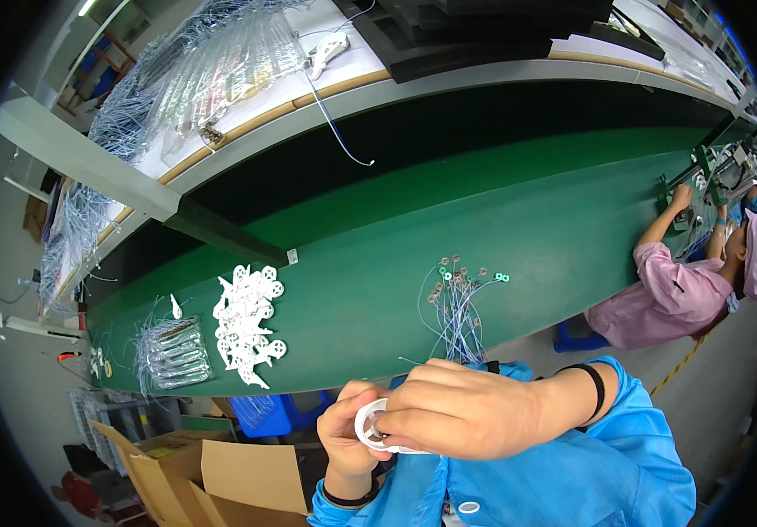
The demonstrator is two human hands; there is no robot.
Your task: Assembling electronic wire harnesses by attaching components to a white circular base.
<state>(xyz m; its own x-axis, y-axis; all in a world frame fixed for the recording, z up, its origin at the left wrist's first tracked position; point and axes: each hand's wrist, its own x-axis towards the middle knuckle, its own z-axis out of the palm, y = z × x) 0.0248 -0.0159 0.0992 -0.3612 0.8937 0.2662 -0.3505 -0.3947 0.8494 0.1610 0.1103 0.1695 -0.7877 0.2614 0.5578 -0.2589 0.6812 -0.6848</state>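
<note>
Close to my body, at the near edge of the green table, I hold a white plastic part (362,428) with a round ring-shaped end. My left hand (343,439) grips the ring from its left side, thumb and fingers around it. Over it comes my right hand (462,408), its fingertips pressed into the ring's opening. A small dark thing shows at those fingertips, too small to name. Most of the part's body is hidden behind my right hand. Just beyond my hands lies a bundle of thin blue-white wires (459,312) with small brown and green round ends.
On the green table (352,263), a pile of white plastic parts (246,325) lies left, beside clear bagged wires (179,351). A raised shelf (308,92) runs along the back. Cardboard boxes (251,474) stand below left. A person in pink (659,294) works at the right.
</note>
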